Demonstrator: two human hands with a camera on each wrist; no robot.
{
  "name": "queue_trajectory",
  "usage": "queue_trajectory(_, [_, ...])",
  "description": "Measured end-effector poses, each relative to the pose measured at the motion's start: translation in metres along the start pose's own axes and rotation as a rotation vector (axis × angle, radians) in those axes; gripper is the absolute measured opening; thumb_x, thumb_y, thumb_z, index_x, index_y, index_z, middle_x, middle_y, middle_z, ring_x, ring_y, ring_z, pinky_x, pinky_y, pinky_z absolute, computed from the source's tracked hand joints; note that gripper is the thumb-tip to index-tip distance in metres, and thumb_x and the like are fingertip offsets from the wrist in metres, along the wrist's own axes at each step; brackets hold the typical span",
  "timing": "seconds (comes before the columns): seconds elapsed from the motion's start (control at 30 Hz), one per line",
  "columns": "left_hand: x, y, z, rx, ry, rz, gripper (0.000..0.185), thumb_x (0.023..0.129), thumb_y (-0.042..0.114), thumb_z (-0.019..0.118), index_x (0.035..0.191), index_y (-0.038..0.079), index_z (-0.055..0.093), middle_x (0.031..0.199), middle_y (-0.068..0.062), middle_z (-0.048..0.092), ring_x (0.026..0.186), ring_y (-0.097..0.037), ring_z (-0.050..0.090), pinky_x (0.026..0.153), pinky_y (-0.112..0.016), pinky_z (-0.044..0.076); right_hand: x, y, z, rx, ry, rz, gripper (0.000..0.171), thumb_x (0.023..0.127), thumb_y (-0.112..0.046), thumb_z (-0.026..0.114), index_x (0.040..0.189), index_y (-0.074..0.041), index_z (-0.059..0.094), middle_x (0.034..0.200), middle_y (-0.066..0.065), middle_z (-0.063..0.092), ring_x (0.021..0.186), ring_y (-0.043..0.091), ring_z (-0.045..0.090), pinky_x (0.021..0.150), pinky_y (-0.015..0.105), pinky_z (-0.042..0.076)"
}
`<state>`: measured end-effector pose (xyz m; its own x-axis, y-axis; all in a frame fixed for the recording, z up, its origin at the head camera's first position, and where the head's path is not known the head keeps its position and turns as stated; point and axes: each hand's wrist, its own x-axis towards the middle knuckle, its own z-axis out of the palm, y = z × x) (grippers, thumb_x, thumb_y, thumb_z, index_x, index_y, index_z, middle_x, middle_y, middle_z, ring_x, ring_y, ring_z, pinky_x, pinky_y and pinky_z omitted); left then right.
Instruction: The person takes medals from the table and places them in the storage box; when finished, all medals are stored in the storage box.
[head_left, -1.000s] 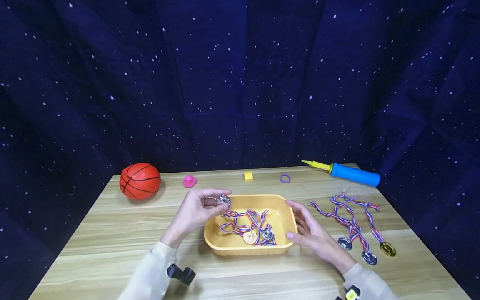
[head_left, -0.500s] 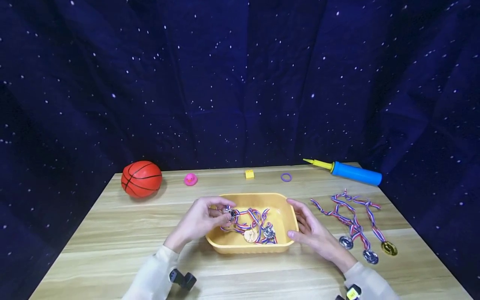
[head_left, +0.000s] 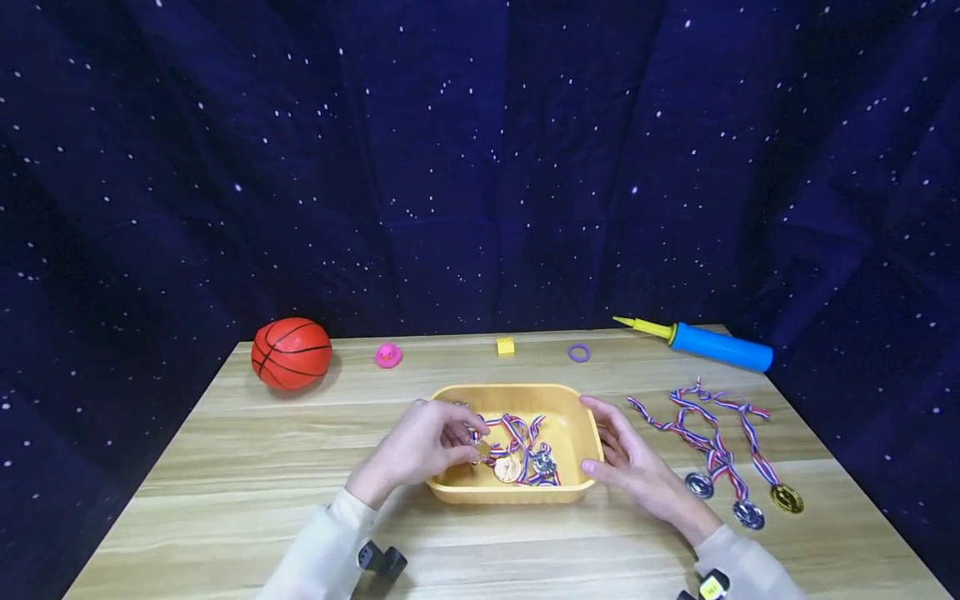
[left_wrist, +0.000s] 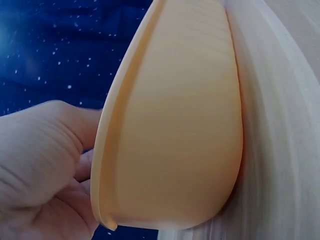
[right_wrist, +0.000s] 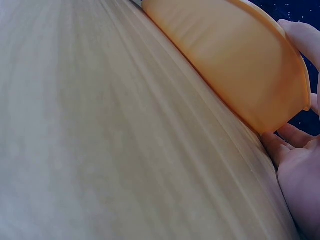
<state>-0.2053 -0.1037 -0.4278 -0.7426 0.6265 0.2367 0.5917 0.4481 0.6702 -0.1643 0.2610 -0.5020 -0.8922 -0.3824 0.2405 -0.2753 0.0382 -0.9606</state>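
A yellow-orange plastic basin (head_left: 517, 495) stands upright on the table. Inside it lie medals on striped ribbons, among them a pale gold medal (head_left: 507, 469) and a silver medal (head_left: 543, 462). My left hand (head_left: 420, 442) reaches over the basin's left end, thumb and fingertips pinching a medal (head_left: 482, 452) that looks golden here; its ribbon is partly hidden. In the left wrist view, the basin's wall (left_wrist: 175, 120) hides those fingertips. My right hand (head_left: 637, 471) grips the basin's right end, thumb near the front corner and index finger at the back corner.
On the right lie more ribboned medals, two silver (head_left: 748, 514) and one gold (head_left: 787, 498). Along the back are a red basketball (head_left: 292, 353), pink duck (head_left: 388, 356), yellow block (head_left: 506, 346), purple ring (head_left: 579, 353) and blue hand pump (head_left: 722, 347).
My left hand has moved down and right into the basin with the medal, which looked silver before. My right hand stays at the basin's right end. The head view has shifted slightly.
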Motion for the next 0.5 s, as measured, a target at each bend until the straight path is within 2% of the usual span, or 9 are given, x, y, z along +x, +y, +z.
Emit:
queue_trajectory(0.17, [0.002, 0.003, 0.004, 0.119, -0.036, 0.027, 0.042, 0.083, 0.000, 0.096, 0.121, 0.001, 0.081, 0.088, -0.004, 0.079, 0.071, -0.002, 0.069, 0.065, -0.021, 0.061, 0.001, -0.001, -0.001, 0.001, 0.004, -0.003, 0.088, 0.101, -0.001, 0.075, 0.174, -0.011, 0.028, 0.169, 0.028, 0.036, 0.154, 0.043, 0.045, 0.124, 0.024, 0.045])
queue_trajectory(0.33, [0.001, 0.004, 0.003, 0.224, -0.043, 0.042, 0.044, 0.081, -0.004, 0.095, 0.123, -0.001, 0.080, 0.093, -0.010, 0.080, 0.073, -0.006, 0.071, 0.067, -0.020, 0.061, 0.001, -0.001, 0.000, 0.000, 0.009, 0.006, 0.087, 0.101, 0.000, 0.075, 0.174, -0.012, 0.028, 0.168, 0.027, 0.037, 0.154, 0.042, 0.046, 0.123, 0.023, 0.046])
queue_trajectory(0.4, [-0.001, 0.005, 0.000, 0.246, -0.009, 0.048, 0.041, 0.083, -0.003, 0.095, 0.121, 0.000, 0.082, 0.095, -0.010, 0.081, 0.076, -0.011, 0.072, 0.068, -0.022, 0.062, 0.001, -0.001, 0.000, -0.001, 0.008, 0.009, 0.087, 0.101, -0.001, 0.075, 0.174, -0.011, 0.028, 0.168, 0.028, 0.037, 0.153, 0.042, 0.046, 0.123, 0.023, 0.046])
queue_trajectory(0.5, [-0.004, 0.007, -0.008, 0.261, 0.090, 0.058, 0.036, 0.086, 0.002, 0.094, 0.120, 0.004, 0.083, 0.103, -0.007, 0.081, 0.088, -0.020, 0.076, 0.078, -0.031, 0.066, 0.000, 0.000, 0.001, 0.003, 0.005, 0.007, 0.087, 0.101, -0.001, 0.075, 0.174, -0.011, 0.028, 0.169, 0.028, 0.036, 0.153, 0.043, 0.046, 0.123, 0.023, 0.046])
